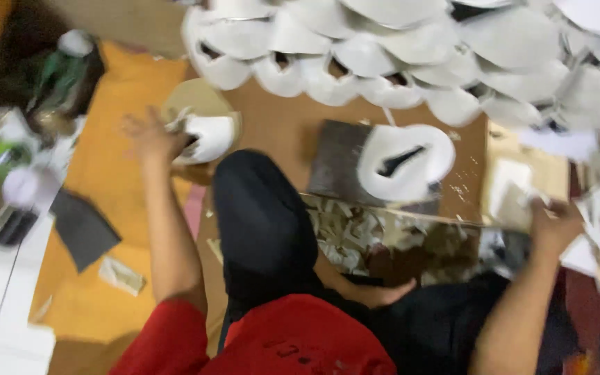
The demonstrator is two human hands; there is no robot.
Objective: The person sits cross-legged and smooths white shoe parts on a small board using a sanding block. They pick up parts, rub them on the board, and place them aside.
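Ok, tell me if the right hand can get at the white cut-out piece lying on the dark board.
Probably yes. The right hand is off to the side by the pale sheets, and the white cut-out piece lies uncovered on the dark board, with only bare brown tabletop between them. Blur hides the fingers.

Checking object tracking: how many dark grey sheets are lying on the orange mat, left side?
1. A dark grey sheet lies flat on the orange mat, below the left hand. The frame is motion-blurred, so others may be hidden among the clutter at the far left.

Cut piece (pixel 404 161) lies on the slab (pixel 338 163); stacked pieces (pixel 411 48) behind it; scraps (pixel 355 239) before it.
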